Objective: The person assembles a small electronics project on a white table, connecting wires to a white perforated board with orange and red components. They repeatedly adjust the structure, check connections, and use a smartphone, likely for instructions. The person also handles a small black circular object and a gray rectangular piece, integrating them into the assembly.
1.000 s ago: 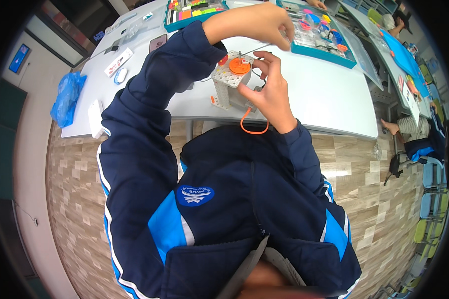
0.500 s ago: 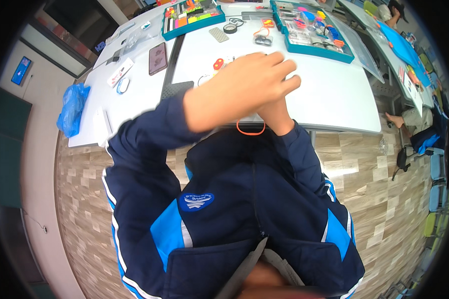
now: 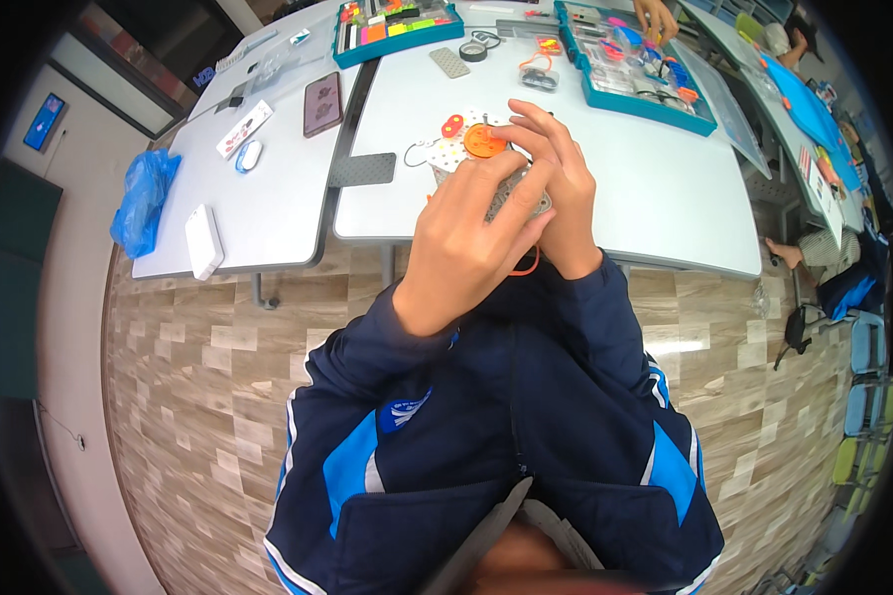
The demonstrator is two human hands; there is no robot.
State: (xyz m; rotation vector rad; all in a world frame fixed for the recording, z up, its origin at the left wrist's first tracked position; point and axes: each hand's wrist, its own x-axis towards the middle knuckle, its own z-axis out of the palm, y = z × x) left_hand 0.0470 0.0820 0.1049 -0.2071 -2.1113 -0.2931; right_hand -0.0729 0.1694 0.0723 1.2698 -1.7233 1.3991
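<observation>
At the counter's (image 3: 665, 213) left end sit a blue plastic bag (image 3: 146, 205), a white box (image 3: 204, 241) and a dark phone (image 3: 322, 105), then a dark perforated plate (image 3: 364, 170). Near the front edge, the left of the person's hands (image 3: 478, 226) has hold of a pale perforated build (image 3: 446, 157), its fingers bent and parted over the near side. The right hand (image 3: 566, 183) curves half open beside it, fingertips at the orange disc (image 3: 479, 142) on top; I can't tell whether they grip. Farther right, another person's hand (image 3: 655, 20) reaches over a teal tray (image 3: 655, 120).
</observation>
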